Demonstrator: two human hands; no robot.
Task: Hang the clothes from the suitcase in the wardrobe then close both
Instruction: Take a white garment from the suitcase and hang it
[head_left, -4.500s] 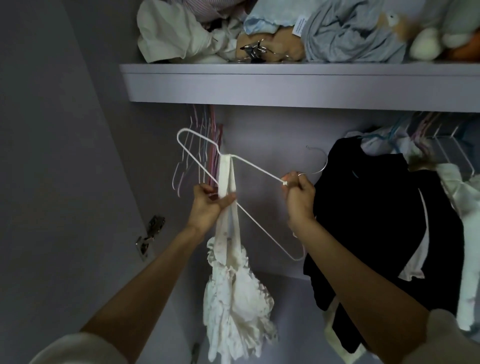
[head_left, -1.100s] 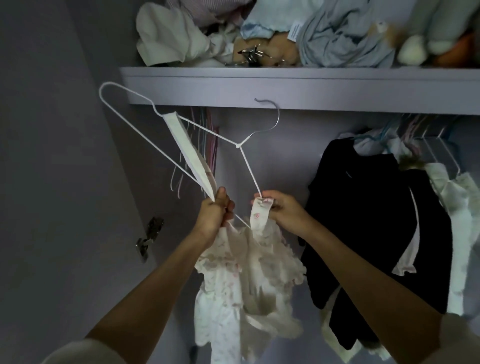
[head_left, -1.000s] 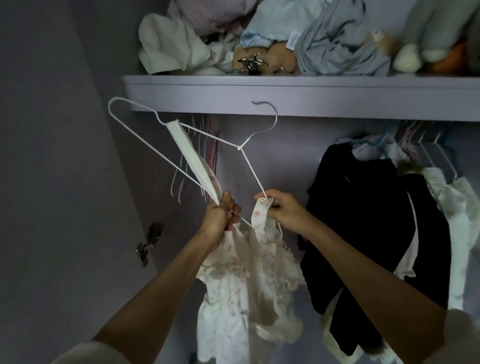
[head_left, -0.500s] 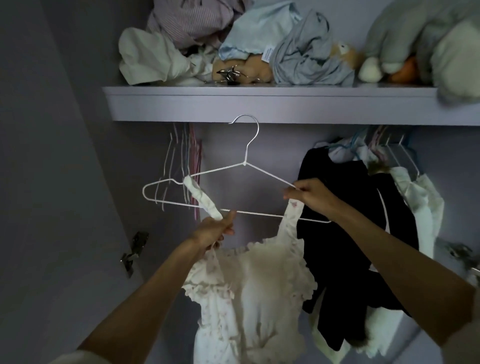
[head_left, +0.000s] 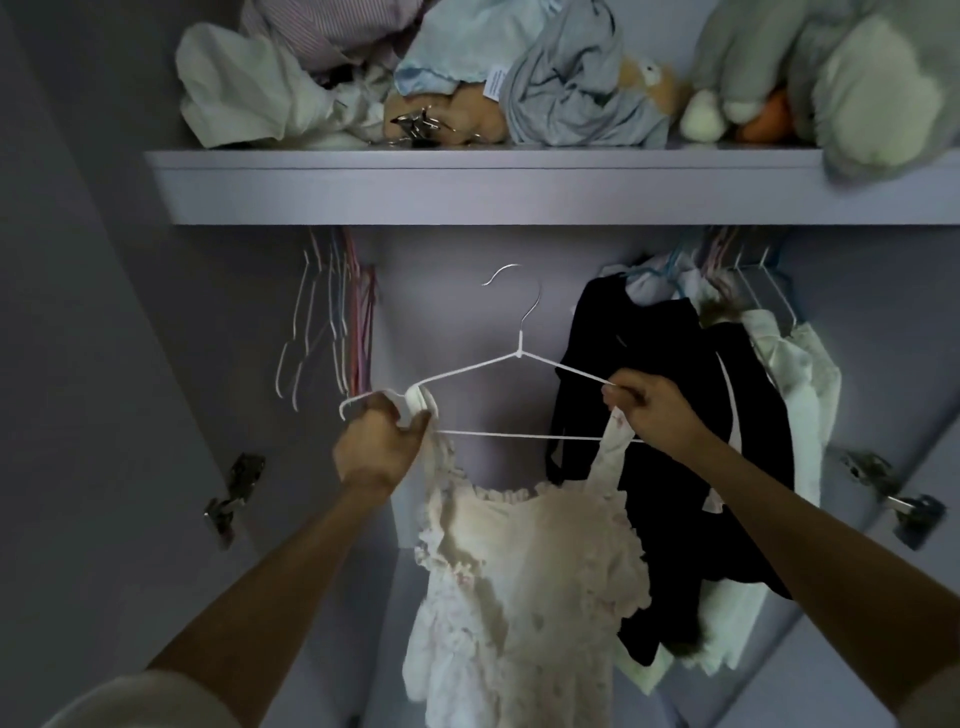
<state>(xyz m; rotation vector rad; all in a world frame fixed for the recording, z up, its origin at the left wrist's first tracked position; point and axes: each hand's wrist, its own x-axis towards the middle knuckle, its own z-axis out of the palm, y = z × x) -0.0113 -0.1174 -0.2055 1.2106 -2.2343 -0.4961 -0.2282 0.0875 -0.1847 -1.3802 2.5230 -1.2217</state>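
Left hand (head_left: 382, 441) grips the white hanger (head_left: 519, 395) at its left end, over one strap | right hand (head_left: 652, 410) pinches the other strap against the right arm | frilly white dress (head_left: 519, 582) dangles mid-frame, below the shelf (head_left: 467, 192) | black garment (head_left: 675, 441) hangs right of centre.

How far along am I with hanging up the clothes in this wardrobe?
Done: a black garment and pale clothes already hang at the right. In hand: the left hand and right hand are fitting the white frilly dress by its straps onto the white hanger, whose hook is not yet on the rail. Left: hang it and close up; the suitcase is out of view.
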